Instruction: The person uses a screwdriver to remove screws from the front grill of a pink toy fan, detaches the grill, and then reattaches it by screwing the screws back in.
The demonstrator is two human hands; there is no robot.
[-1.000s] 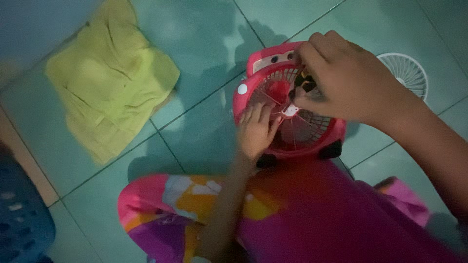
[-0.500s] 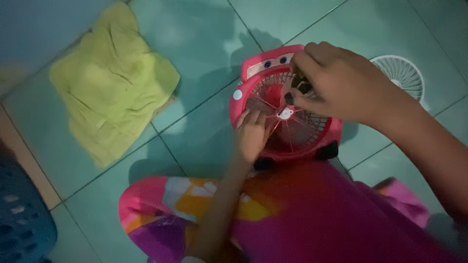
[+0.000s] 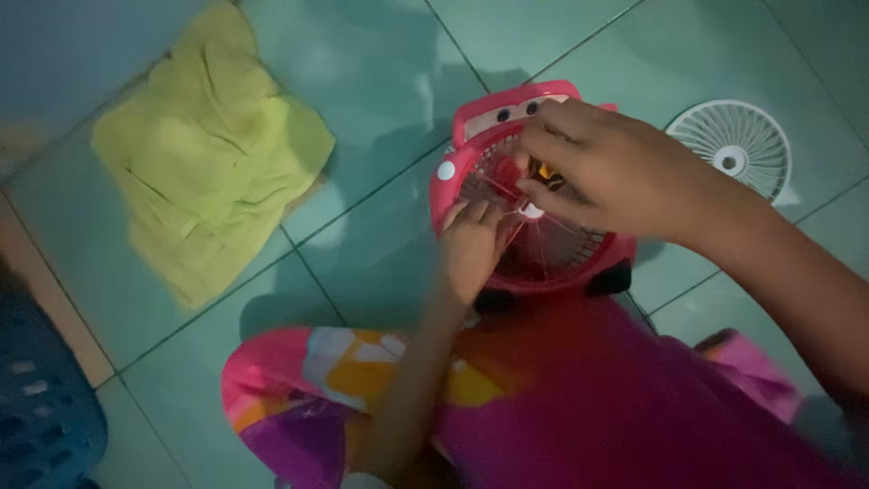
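A small pink fan (image 3: 471, 127) with a cartoon car face lies flat on the teal tiled floor in front of my knees. My left hand (image 3: 472, 249) rests on its wire grille at the lower left, fingers spread over the wires. My right hand (image 3: 611, 172) hovers over the middle of the grille, fingers pinched on a small dark and yellow object (image 3: 546, 172) that is mostly hidden. Most of the grille's centre is covered by that hand.
A white round fan grille (image 3: 742, 145) lies on the floor to the right. A crumpled yellow-green cloth (image 3: 204, 158) lies at the left. A blue plastic basket (image 3: 41, 407) shows at the bottom left corner. My lap in pink patterned clothing (image 3: 543, 407) fills the bottom.
My right hand has shifted slightly left over the grille's centre. The left hand stays on the grille, with its fingers moved a little.
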